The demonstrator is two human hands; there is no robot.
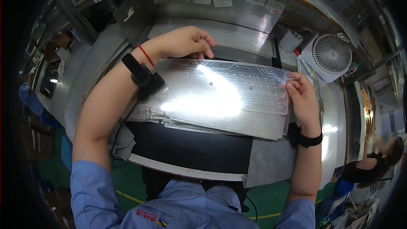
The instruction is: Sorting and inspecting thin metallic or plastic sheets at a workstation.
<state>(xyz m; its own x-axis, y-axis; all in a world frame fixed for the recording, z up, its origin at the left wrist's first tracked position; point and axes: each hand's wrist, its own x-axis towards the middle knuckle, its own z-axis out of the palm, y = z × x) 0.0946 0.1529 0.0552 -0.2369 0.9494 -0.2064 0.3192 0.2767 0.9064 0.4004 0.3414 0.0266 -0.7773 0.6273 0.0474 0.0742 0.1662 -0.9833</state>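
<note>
The right hand (303, 99) clamps its grip on the clear circuit film (265, 87). The left hand (186, 42) curls nearby; its grip state I cannot tell.

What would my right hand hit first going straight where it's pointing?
Your right hand would likely meet the clear printed sheet, whose right edge it grips; exact depth is unclear.

Blue shirt (195, 205), red chest embroidery (146, 214); 2 black wrist straps (311, 140); red bracelet (146, 56); cable (121, 127).
</note>
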